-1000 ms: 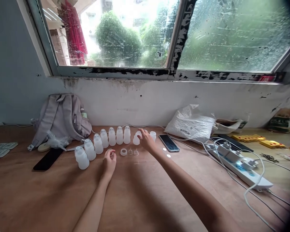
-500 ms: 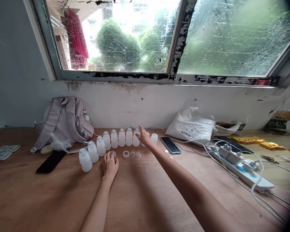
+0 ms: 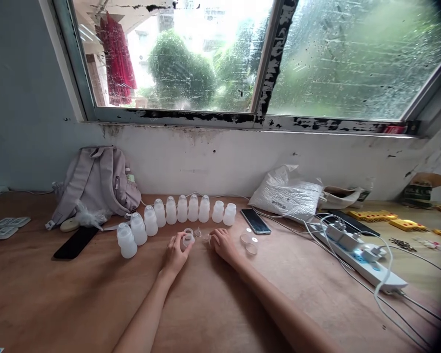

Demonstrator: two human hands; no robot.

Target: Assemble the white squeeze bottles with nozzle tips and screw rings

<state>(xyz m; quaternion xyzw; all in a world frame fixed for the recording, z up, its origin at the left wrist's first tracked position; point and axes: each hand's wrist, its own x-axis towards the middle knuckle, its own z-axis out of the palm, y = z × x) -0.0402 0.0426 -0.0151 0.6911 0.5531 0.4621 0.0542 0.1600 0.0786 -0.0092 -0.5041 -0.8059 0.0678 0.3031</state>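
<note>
A curved row of several small white translucent bottles (image 3: 182, 210) stands on the wooden table (image 3: 213, 304) below the window. My left hand (image 3: 176, 252) pinches a white ring cap (image 3: 187, 238) just in front of the row. My right hand (image 3: 223, 243) rests fingers-down on the table beside it, touching a small clear funnel-shaped piece (image 3: 208, 238); whether it grips that piece I cannot tell. Another clear piece (image 3: 197, 232) lies between the hands. Small clear discs (image 3: 249, 243) lie to the right of my right hand.
A grey backpack (image 3: 95, 184) leans on the wall at left, with a black phone (image 3: 75, 241) before it. Another phone (image 3: 256, 221), a white plastic bag (image 3: 288, 194), and a power strip (image 3: 363, 260) with cables lie to the right. Yellow parts (image 3: 389, 218) sit far right.
My right hand let go of a bottle in the row and drew back to the table near the small clear pieces. My left hand moved right and picked up the ring cap.
</note>
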